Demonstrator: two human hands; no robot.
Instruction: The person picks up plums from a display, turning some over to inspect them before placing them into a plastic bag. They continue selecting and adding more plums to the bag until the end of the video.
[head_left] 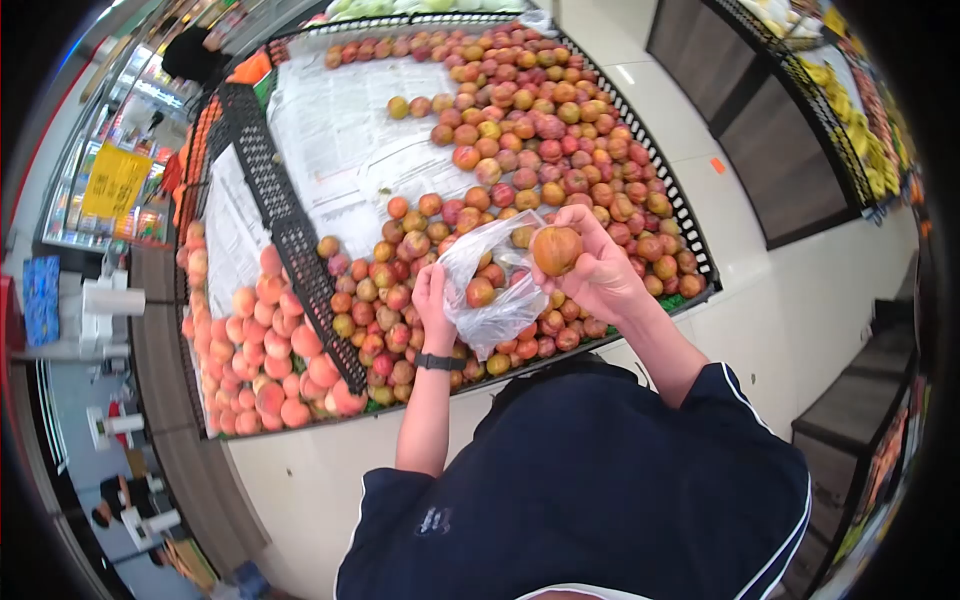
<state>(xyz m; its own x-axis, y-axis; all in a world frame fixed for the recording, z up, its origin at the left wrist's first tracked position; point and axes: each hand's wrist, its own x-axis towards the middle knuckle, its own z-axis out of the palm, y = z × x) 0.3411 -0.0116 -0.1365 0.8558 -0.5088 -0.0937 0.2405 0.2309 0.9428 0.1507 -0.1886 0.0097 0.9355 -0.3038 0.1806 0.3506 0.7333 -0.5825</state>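
My left hand [432,300], with a dark band at the wrist, grips the edge of a clear plastic bag [492,333]. Through the film I make out a plum [480,292] and at least one more beside it. In the fingers of my right hand [604,270] is a reddish-brown plum [556,250], held up at the bag's right side. Beneath both hands spreads a display of many loose plums [590,165], red to yellowish, on newspaper [335,130].
Peaches [270,360] lie in the left section, past a black perforated divider [285,215]. A black crate rim [640,130] edges the plums. Bananas [840,115] sit on a stand at right. A yellow sign [116,182] hangs at left; a person [190,55] is at upper left.
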